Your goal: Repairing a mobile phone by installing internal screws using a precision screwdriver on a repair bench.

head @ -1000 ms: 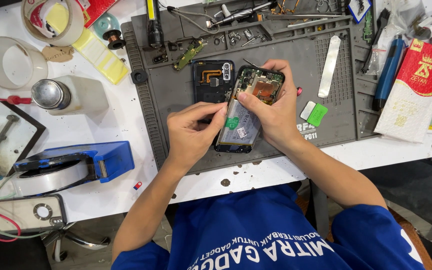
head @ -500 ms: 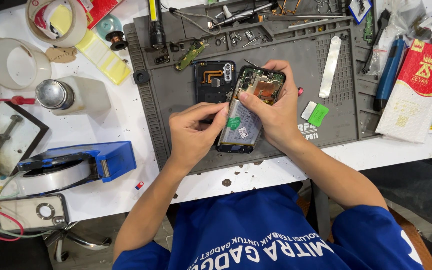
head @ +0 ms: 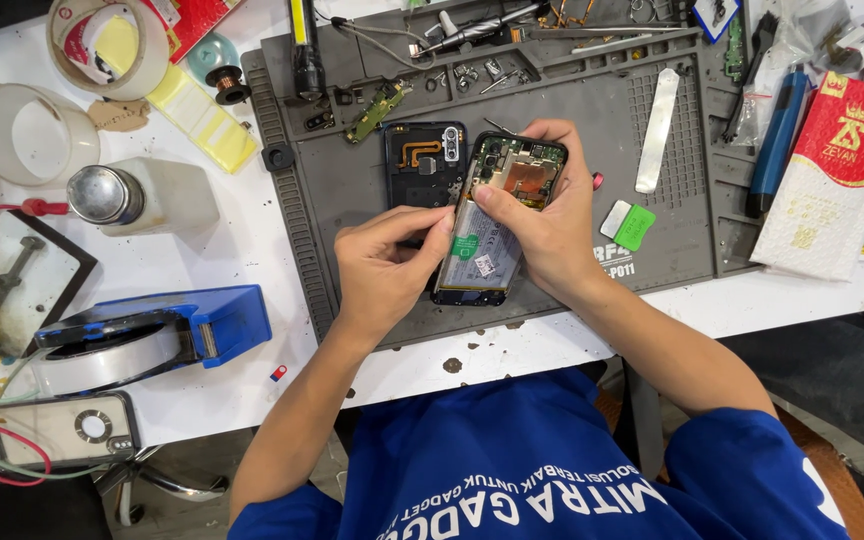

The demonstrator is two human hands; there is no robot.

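Over the grey repair mat (head: 592, 120), the right hand (head: 552, 225) grips an opened phone (head: 492, 225), held much as a second ago, while the left hand (head: 387, 265) apparently keeps pinching at its battery.

Red-white pouch (head: 832, 175) far right; green label (head: 466, 246) on phone battery.

free: bare grey mat (head: 572, 330) near edge below hands | blocked: back cover (head: 422, 165) left, green pick (head: 635, 227) right
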